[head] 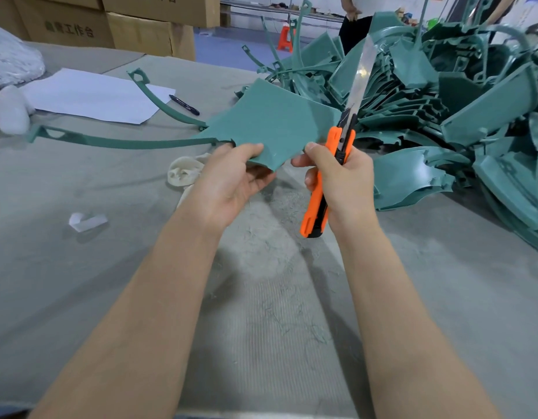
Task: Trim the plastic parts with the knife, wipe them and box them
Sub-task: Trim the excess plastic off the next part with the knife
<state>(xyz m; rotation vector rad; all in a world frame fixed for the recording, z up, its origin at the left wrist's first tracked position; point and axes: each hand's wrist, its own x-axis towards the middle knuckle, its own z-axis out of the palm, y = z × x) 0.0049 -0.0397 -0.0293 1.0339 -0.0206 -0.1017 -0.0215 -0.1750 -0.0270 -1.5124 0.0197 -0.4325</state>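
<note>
left grip (228,179) pinches the green part (273,122) by its near edge above the bench (95,267); right grip (346,179) is curled tight round the knife (334,140), blade pointing up.

Teal plastic part (273,122), orange-black knife (328,176)

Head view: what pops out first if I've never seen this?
The orange knife in the right hand, its long blade pointing up, in the middle. Beside it the left hand holds a green part, and a big pile of green parts fills the right side.
</note>
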